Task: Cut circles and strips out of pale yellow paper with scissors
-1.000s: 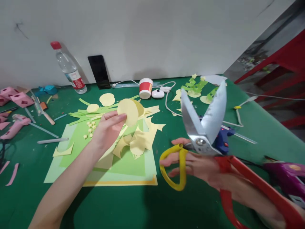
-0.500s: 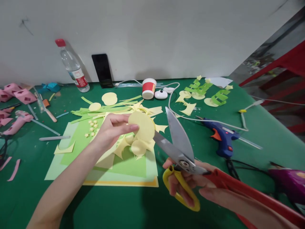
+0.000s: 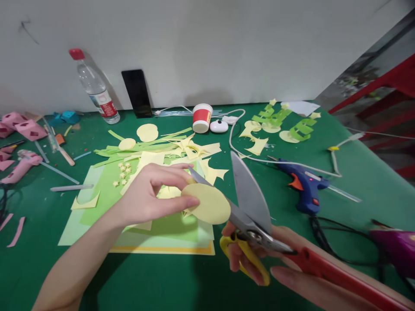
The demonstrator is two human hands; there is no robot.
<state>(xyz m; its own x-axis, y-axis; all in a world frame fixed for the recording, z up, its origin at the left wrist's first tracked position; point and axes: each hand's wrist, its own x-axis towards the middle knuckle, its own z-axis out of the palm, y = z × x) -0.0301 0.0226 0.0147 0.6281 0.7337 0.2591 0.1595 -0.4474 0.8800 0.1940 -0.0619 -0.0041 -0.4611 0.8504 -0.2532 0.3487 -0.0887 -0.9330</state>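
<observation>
Right now your right hand sits nearest you at the lower right, its fingers curled through the yellow loop and around the red handle of the large scissors, gripping them with the two blades spread apart. One blade runs under the yellow paper disc toward your left fingertips; the other stands up and away to the right of it. Your left hand comes in from the lower left and pinches the disc's left edge between thumb and fingers, the other fingers loosely bent above it, so the disc sits between the open blades just above the sheets. Beneath it lies a stack of light green and yellow paper sheets on the green table, strewn with yellow offcuts and green strips. To the right, a blue glue gun rests on the table with its black cord trailing, and a purple tool shows at the frame edge. Farther left, pink paper shapes lie about. Farthest back, near the wall, stand a water bottle, a dark phone leaning upright, and a red and white cup.
</observation>
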